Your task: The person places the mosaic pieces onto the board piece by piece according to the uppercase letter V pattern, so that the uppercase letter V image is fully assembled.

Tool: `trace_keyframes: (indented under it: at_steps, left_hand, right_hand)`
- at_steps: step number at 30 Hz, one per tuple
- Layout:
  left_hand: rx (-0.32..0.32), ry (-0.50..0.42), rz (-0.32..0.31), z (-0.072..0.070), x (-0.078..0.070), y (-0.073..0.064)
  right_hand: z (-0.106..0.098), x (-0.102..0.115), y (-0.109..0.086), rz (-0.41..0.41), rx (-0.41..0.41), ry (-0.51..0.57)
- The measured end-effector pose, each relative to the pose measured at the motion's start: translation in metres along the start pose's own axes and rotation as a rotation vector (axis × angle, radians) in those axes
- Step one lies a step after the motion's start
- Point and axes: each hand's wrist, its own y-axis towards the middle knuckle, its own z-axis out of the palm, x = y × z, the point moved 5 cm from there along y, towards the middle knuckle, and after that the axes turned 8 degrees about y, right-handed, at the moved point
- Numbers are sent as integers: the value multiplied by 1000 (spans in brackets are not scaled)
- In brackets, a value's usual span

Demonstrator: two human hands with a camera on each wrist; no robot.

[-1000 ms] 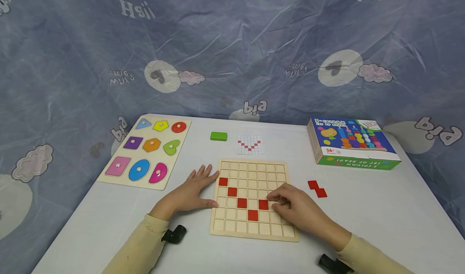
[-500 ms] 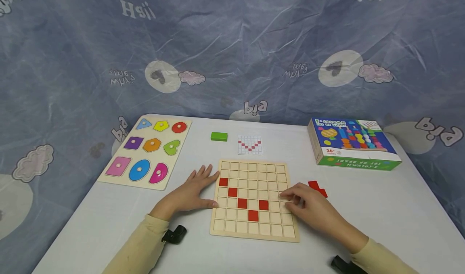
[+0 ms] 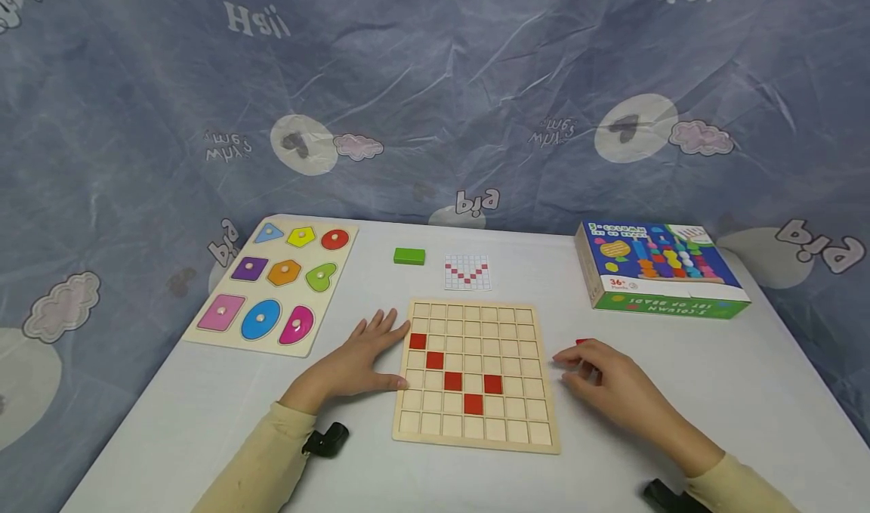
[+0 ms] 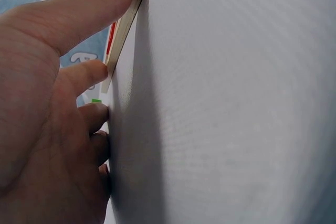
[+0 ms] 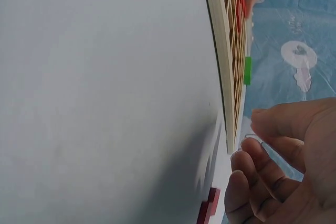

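Observation:
A wooden grid board (image 3: pixel 478 446) lies mid-table, with several red square tiles (image 3: pixel 473 404) set in its cells in a slanting pattern. My left hand (image 3: pixel 348 363) rests spread on the table, thumb and index fingertip at the board's left edge. Right of the board hovers my right hand (image 3: pixel 615 392), fingers loosely bent and nothing between them in the right wrist view. Two loose red tiles (image 5: pixel 214 194) lie on the table below that hand; from the head view it hides nearly all of them. Behind the board is a pattern card (image 3: pixel 467 272) with a red V on a grid.
A green block (image 3: pixel 409 256) sits left of the card. At the back left lies a shape puzzle board (image 3: pixel 272 294) with knobbed pieces. A bead-set box (image 3: pixel 662 271) stands at the back right. Behind the white table (image 3: pixel 686 377) hangs a blue printed cloth (image 3: pixel 435 82).
My right hand has moved right, off the board and over toward the loose red tiles, now covering most of them. The left hand has stayed at the board's edge.

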Motion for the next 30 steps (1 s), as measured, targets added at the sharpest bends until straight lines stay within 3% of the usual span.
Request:
trace_keyframes:
  at_steps: [15, 30]
  left_hand:
    - [-8, 2, 5, 0, 0, 0]
    - [-2, 5, -1, 1, 1, 0]
  right_hand:
    - [-21, -32, -1, 49, -46, -53]
    - [-27, -53, -3, 136, -28, -77]
